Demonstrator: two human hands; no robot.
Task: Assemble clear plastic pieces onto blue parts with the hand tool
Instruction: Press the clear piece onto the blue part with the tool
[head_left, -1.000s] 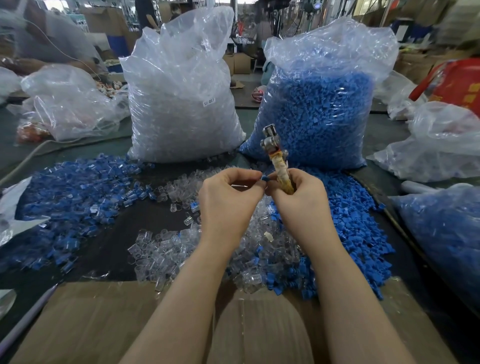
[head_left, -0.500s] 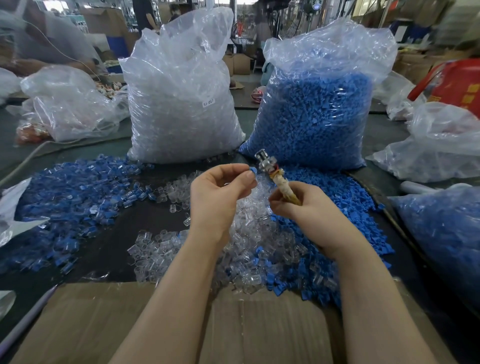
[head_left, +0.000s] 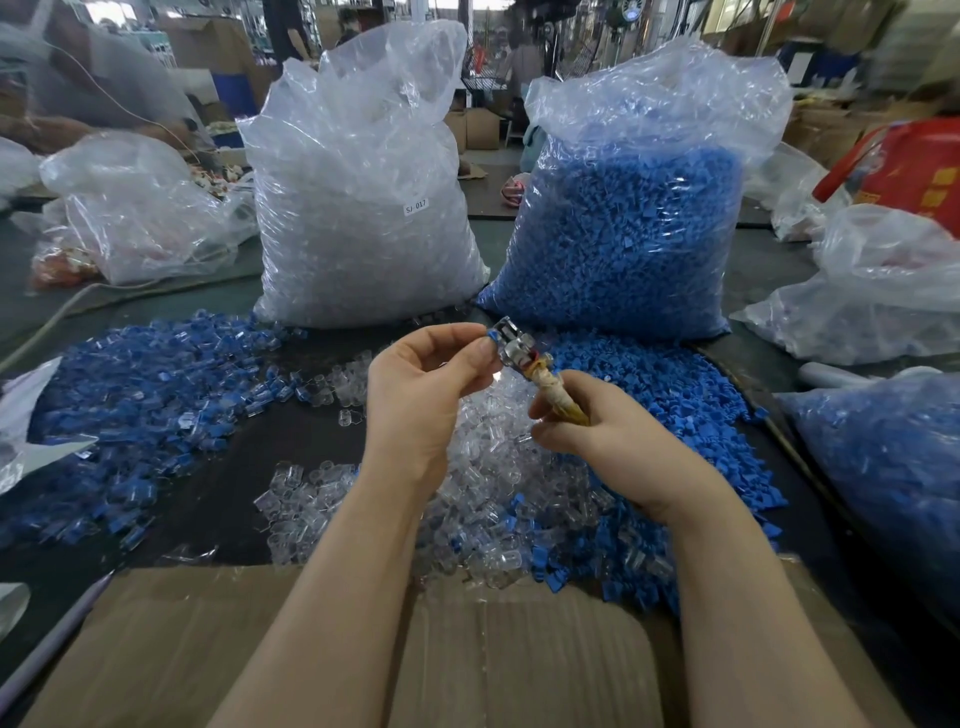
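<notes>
Nearest lies flat brown cardboard (head_left: 483, 654) on the dark table (head_left: 218, 499). Above it, the right hand (head_left: 602, 441) grips the hand tool (head_left: 535, 374), tilted up-left, fingers curled round its wrapped handle. The left hand (head_left: 421, 384) pinches a small blue part (head_left: 492, 335) at the tool's metal tip. Beneath spread clear pieces (head_left: 488, 499), loose blue parts (head_left: 670, 395) right, finished pieces (head_left: 135, 384) left. Behind stand a bag of clear pieces (head_left: 363, 208) and a bag of blue parts (head_left: 634, 218). Beyond is a cluttered workshop with boxes.

A small blue part (head_left: 491, 335) sits at the metal head of the tape-wrapped hand tool (head_left: 537, 373), which tilts up-left.
</notes>
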